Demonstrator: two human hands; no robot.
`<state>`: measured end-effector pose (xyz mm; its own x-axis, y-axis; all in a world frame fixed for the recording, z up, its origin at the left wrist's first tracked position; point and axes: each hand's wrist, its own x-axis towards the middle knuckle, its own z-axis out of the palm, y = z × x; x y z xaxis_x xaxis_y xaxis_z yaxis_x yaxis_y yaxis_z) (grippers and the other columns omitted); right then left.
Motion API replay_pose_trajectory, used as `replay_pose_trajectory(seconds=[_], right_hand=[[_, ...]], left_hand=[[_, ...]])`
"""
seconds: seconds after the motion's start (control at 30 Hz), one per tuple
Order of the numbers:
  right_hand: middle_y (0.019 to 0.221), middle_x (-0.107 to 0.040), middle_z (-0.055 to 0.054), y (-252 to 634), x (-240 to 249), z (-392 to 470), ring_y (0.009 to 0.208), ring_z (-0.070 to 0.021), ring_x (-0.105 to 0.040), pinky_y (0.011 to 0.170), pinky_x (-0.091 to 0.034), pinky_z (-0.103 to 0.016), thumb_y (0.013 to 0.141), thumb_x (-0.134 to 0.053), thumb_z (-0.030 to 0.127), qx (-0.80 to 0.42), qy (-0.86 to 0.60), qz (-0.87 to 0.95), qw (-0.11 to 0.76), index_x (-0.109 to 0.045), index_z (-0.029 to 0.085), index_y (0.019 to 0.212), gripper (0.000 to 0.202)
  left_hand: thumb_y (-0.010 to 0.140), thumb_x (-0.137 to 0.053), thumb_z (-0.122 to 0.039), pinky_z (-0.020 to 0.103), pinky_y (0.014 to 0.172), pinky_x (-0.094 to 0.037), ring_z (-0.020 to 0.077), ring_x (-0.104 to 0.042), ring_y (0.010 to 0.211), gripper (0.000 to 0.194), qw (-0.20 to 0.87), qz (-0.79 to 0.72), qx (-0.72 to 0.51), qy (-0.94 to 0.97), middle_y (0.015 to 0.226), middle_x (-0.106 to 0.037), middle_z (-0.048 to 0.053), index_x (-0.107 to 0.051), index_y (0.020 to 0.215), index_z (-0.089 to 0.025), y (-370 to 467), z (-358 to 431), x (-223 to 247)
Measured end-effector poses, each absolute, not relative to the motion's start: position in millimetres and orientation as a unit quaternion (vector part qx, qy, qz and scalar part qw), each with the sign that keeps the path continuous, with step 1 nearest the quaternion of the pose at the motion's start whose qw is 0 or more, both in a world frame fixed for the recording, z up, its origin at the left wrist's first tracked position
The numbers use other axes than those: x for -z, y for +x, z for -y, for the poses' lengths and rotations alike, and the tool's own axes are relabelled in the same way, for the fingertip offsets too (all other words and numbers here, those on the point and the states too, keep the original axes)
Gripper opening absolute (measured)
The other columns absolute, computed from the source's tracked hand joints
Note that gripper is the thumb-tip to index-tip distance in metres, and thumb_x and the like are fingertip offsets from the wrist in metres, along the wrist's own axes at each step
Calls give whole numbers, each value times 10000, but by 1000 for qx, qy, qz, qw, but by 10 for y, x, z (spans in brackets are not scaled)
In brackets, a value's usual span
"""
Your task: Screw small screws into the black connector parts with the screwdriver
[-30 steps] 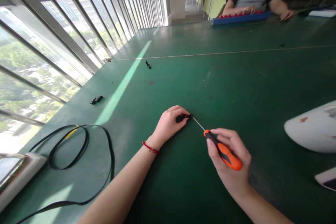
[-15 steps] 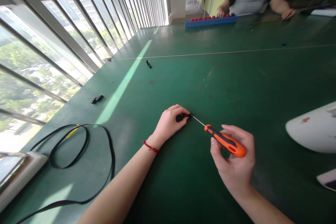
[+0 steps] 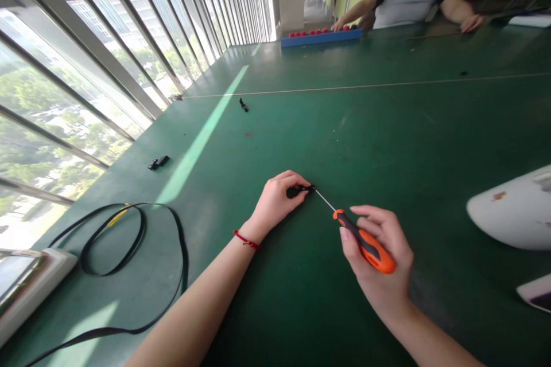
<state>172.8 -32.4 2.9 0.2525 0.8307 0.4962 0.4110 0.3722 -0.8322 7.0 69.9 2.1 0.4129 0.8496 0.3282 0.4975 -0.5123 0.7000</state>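
Low over the green table, my left hand [image 3: 279, 198] pinches a small black part [image 3: 297, 190] between thumb and fingers. Much of that part is covered by the fingers, and its kind is unclear. An orange and black screwdriver [image 3: 369, 248] rests in my right hand [image 3: 390, 255], its handle against the thumb and curled fingers, with the index finger lifted off it. The thin metal shaft points up and left, and its tip meets the end of the black part. A red cord bracelet [image 3: 246, 239] circles my left wrist.
Two small black pieces [image 3: 158, 162] [image 3: 243, 105] lie on the left half of the table. A flat black strap [image 3: 184, 241] loops at the left beside a white-edged device [image 3: 64, 264]. White objects [image 3: 508, 209] stand at right. Across the table, a person [image 3: 404, 6] touches a blue tray [image 3: 321, 38].
The screwdriver handle has turned and swung slightly down and left, and my right fingers have shifted on it. My left hand stays nearly still. The blue tray has slid left with the other person's hand.
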Motion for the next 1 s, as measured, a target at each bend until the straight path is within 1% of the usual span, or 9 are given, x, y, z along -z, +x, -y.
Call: replay_pose_trajectory(seconds=[0.07,0.23,0.3,0.37,0.43,0.57,0.77,0.9,1.0], right_hand=[[718,-509,24,1726,-38,323,581,-94,-551,508,-494,-203,776,-630,179,-174,-535,580,589,-537,211,1039,281],[872,-520,-12,1737,-39,305,734,-128,-582,647,-545,-271,731,-660,162,-160,-511,558,634,-427,217,1211,536],[836,-536,-9,1749,-24,310,694,-126,-582,624,-542,-267,744,-655,183,-180,-527,569,605,-474,211,1161,456],[801,-564,-10,1755,-10,320,641,-115,-587,569,-527,-237,771,-636,200,-190,-543,584,572,-547,207,1047,290],[807,-575,-15,1752,-4,324,628,-108,-592,542,-518,-216,781,-627,198,-179,-546,586,572,-571,205,994,220],[856,-539,-19,1738,-11,313,693,-127,-593,613,-548,-260,743,-653,177,-163,-527,558,620,-484,205,1151,442],[803,-576,-19,1746,-30,322,634,-111,-597,544,-529,-221,782,-629,204,-174,-544,588,573,-572,200,974,201],[849,-548,-19,1742,-32,326,704,-129,-594,602,-542,-251,744,-655,191,-154,-531,558,619,-509,201,1102,387],[732,-531,17,1748,-31,333,571,-97,-547,525,-504,-225,767,-634,195,-185,-536,577,587,-533,193,1060,311]], left_hand=[[783,-586,-107,234,756,-498,121,-612,797,148,260,-424,-346,795,897,-664,32,-684,878,-163,73,-700,-24],[782,-608,-127,234,738,-496,124,-617,792,117,259,-433,-356,786,892,-671,36,-691,856,-162,78,-707,-24],[783,-610,-132,237,744,-498,126,-619,793,119,261,-432,-357,786,893,-672,37,-694,862,-164,76,-709,-22],[784,-611,-136,240,748,-500,128,-620,795,122,262,-432,-357,786,897,-675,37,-696,866,-167,71,-711,-18],[786,-610,-142,238,740,-500,127,-620,789,122,264,-433,-355,785,894,-676,35,-697,867,-169,66,-711,-14],[788,-605,-152,231,716,-498,120,-616,766,122,266,-437,-354,783,886,-675,31,-695,868,-170,63,-709,-9],[790,-597,-162,228,706,-491,118,-607,751,121,264,-441,-349,784,857,-669,27,-688,870,-170,71,-707,-18],[793,-592,-163,224,695,-483,113,-598,740,121,263,-442,-345,785,845,-662,23,-684,873,-170,69,-704,-21],[794,-585,-154,225,700,-481,114,-593,745,130,263,-439,-344,787,850,-657,25,-682,879,-169,66,-702,-17]])
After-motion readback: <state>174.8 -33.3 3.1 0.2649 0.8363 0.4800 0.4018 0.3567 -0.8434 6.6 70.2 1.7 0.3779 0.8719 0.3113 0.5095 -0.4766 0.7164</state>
